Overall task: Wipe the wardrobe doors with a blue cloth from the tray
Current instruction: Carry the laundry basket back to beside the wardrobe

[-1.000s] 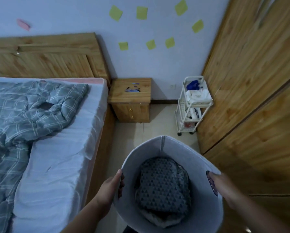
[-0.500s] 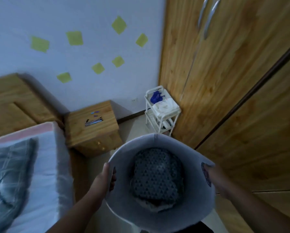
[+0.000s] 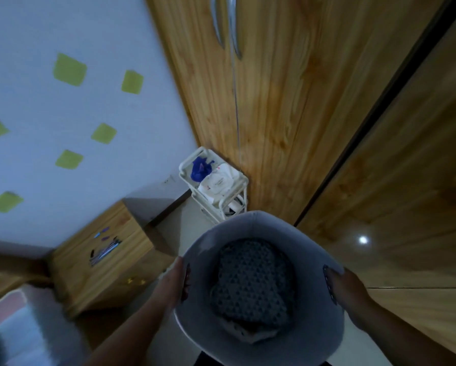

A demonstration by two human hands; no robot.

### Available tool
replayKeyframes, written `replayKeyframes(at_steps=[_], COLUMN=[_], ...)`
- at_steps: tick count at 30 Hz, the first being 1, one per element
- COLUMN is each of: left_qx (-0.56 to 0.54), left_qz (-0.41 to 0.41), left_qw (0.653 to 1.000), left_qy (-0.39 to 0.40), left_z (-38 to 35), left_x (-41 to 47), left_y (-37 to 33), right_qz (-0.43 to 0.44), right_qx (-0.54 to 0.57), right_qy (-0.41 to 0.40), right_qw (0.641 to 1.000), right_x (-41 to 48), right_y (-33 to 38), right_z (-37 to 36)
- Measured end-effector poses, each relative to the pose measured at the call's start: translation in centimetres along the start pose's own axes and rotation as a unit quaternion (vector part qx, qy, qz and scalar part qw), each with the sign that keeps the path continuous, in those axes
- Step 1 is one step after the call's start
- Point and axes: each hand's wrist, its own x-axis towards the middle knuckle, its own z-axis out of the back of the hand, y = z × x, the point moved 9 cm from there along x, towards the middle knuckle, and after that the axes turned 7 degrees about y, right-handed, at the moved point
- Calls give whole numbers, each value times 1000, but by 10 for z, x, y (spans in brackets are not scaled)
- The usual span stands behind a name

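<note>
We hold a grey basket (image 3: pixel 295 225) w/ both hands: left hand (image 3: pixel 174 282) clamps the left rim, fingers curled over the edge to the inside, palm on the outer wall; right hand (image 3: pixel 344 285) grips the right rim, thumb on the inside wall by a dark patch, rest of the fingers hidden behind the wall so can't tell how they sit. Inside the basket lies a dark patterned fabric (image 3: pixel 250 281) over smth pale at the bottom. Blue cloth (image 3: pixel 200 167) sits bunched at the far left end of the cart's (image 3: pixel 241 182) top tray, just beside a white pack (image 3: pixel 219 182) that fills the rest of that tray; a white roll shows on the shelf below. Cart stands on the floor in the corner, against the wardrobe (image 3: pixel 287 114) and near the wall. Wardrobe doors shut, two metal handles (image 3: pixel 225 25) at frame top, side by side. Nightstand (image 3: pixel 102 256) left of the cart, well apart, w/ small pens or similar on its top, blurred. Green notes (image 3: pixel 69 70) scattered on the wall. Bed corner (image 3: pixel 18 328) bottom left, blurred.
</note>
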Motion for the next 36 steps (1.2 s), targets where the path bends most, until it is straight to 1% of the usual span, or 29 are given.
replayKeyframes(at_steps=[2,4,8,11,18,23,25,30,33,36], left_qx=[21,19,52,55,99,137,139,140,141,134], left_qz=[5,12,28,51,62,61,57,62,59,68], left_qw=[1000,999,996,995,990,984,984,984,984,985], left_qy=[18,49,73,61,77,97,99,92,92,88], left_z=[-8,-18,-30,-37,-59,-91,-99,-104,-104,-105], left_x=[18,41,101,157,267,319,335,374,391,407], left_y=[-14,-21,-24,-14,29,58,65,84,96,109], right_qz=[-6,-11,-48,-85,-152,-171,-179,-187,-197,-191], right_qx=[24,32,56,103,110,89,105,106,110,86], right_qy=[4,8,-2,-5,-13,-13,-20,-52,-59,-59], right_qw=[1000,999,997,991,982,981,978,975,972,976], right_x=[14,29,65,99,204,258,273,294,308,320], right_y=[10,21,19,11,-44,-75,-90,-118,-127,-133], right_z=[-4,-10,-28,-43,-82,-113,-121,-129,-135,-143])
